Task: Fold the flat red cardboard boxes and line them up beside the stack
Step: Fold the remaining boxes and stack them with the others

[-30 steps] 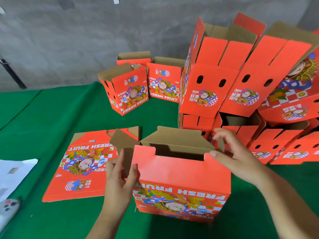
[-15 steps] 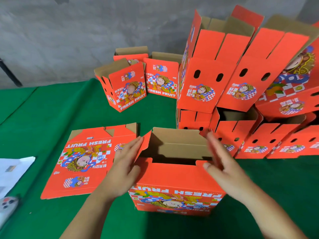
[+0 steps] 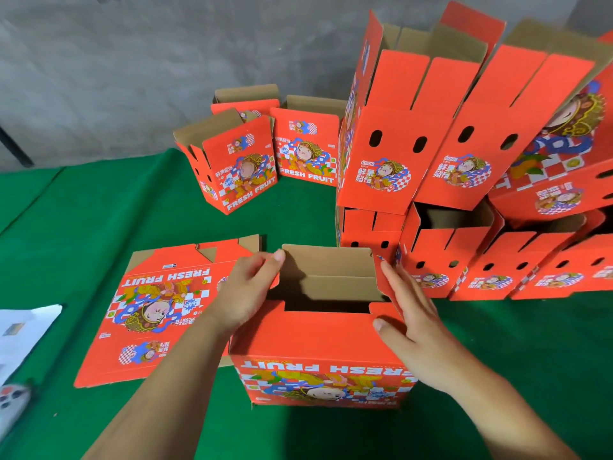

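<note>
An upright red fruit box (image 3: pixel 321 353) stands open-topped on the green table in front of me, its brown inside showing. My left hand (image 3: pixel 247 293) presses flat against its left side flap, fingers reaching the far corner. My right hand (image 3: pixel 406 313) lies against the right side flap, thumb on the near top edge. A flat red box (image 3: pixel 156 307) lies printed side up just left of it. To the right rises the stack of folded boxes (image 3: pixel 431 154), two layers high.
Three folded boxes (image 3: pixel 238 164) stand at the back of the green table (image 3: pixel 99 210) near a grey wall. White paper (image 3: pixel 23 333) and a small device (image 3: pixel 13 400) lie at the left edge.
Both hands moved from the box's near corners onto its side flaps. The side flaps now stand upright and the brown inner flaps lie down inside the box.
</note>
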### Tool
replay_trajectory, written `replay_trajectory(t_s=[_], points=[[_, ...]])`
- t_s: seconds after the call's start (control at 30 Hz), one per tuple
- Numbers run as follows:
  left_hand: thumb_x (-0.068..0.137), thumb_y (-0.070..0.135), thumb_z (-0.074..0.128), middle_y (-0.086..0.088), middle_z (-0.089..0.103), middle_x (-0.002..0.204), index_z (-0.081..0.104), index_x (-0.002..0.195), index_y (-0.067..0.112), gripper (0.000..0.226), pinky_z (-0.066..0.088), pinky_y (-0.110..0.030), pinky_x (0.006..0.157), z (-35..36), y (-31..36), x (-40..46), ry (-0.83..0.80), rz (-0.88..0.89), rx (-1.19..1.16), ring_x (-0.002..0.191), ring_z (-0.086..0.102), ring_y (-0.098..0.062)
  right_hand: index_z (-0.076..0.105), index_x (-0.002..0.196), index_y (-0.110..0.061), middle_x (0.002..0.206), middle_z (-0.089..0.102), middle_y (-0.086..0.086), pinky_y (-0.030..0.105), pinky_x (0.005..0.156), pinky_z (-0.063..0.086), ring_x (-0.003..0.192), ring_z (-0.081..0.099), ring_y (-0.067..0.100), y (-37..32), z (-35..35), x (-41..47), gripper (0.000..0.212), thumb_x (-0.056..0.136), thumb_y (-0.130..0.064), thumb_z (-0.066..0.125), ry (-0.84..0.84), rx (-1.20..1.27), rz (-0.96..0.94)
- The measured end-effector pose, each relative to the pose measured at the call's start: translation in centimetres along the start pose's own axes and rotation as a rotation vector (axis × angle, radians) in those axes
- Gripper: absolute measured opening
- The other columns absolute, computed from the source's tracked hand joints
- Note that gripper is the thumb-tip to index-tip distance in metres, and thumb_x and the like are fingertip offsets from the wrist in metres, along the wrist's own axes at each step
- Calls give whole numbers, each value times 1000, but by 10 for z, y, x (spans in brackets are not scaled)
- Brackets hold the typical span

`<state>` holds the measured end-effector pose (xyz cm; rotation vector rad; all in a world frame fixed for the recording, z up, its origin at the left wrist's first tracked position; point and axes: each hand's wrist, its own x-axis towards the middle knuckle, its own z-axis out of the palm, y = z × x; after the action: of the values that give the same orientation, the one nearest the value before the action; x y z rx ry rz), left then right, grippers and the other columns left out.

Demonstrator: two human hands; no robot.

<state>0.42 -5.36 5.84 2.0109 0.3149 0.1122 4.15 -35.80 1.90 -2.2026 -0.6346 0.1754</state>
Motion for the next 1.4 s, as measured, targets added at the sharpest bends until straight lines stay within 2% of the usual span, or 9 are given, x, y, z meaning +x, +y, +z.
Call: replay_trajectory(t_s=[0.13, 0.4, 0.5, 0.6, 0.7, 0.87, 1.0, 1.1, 1.4], points=[[94, 72, 57, 11, 76, 109, 73, 108, 27, 50, 46, -23, 90, -11, -1, 17, -78, -110, 37, 112, 67, -10, -2, 153, -65, 163, -16, -36, 36, 120, 8, 153, -14, -6, 7, 2, 0, 86, 98, -42, 60, -51, -30, 0], [83, 72, 52, 5, 67, 71, 70, 84, 20, 56, 48, -38, 78, 9, -23, 16, 106, -38, 73, 73, 59, -13, 22, 158, -52, 164, 20, -29, 13, 122, 16, 151, 17, -9, 14, 36, -16, 81, 102, 4, 43, 35, 146, 19], [89, 66, 57, 6, 68, 76, 67, 93, 18, 50, 46, -34, 75, 6, -25, 18, 26, -33, 50, 68, 56, -2, 23, 155, -59, 133, 53, -23, 15, 93, 43, 96, 54, -12, 21, 32, -17, 89, 99, 9, 38, 52, 198, 83], [104, 41, 63, 18, 60, 66, 64, 94, 10, 32, 42, -28, 67, 3, -17, 23, 46, 41, 13, 62, 51, 0, 25, 155, -57, 106, 66, -22, 5, 69, 40, 61, 51, 8, 20, 30, -19, 93, 97, 14, 38, 193, 224, 67], [104, 29, 65, 20, 53, 64, 58, 90, 9, 26, 40, -16, 59, 2, 2, 29, 104, 125, -116, 58, 46, 1, 29, 156, -51, 131, 63, 4, 1, 85, 39, 87, 62, 32, 12, 18, -13, 89, 97, 15, 39, 284, 225, -18], [91, 36, 73, 6, 53, 79, 43, 88, 29, 31, 39, -34, 68, -12, 28, 43, 181, 225, -396, 76, 47, -16, 31, 160, -34, 166, 31, -11, 23, 122, 23, 151, 33, 12, -7, -1, -3, 81, 91, 9, 35, 308, 89, -287], [95, 37, 74, 14, 54, 84, 50, 132, 25, 46, 38, -33, 71, 5, 17, 46, 299, 373, 242, 75, 52, -9, 41, 156, -25, 166, 31, -9, 30, 125, 20, 155, 26, 15, 6, 2, 2, 88, 83, 24, 39, 236, 18, -286], [96, 45, 71, -2, 66, 95, 54, 139, 15, 56, 40, -41, 79, 31, 9, 37, 329, 393, 549, 92, 60, -32, 54, 147, -26, 162, 37, -15, 26, 125, 18, 156, 23, 15, 19, 0, 1, 65, 90, 3, 47, 168, -76, -270], [106, 51, 49, 8, 71, 114, 74, 111, 20, 40, 50, -47, 98, 9, -13, 24, -80, 486, 169, 111, 66, -18, 69, 109, -33, 124, 54, -18, 21, 111, 24, 131, 41, 11, 0, -11, 18, 43, 95, -59, 38, 196, -36, -46]])
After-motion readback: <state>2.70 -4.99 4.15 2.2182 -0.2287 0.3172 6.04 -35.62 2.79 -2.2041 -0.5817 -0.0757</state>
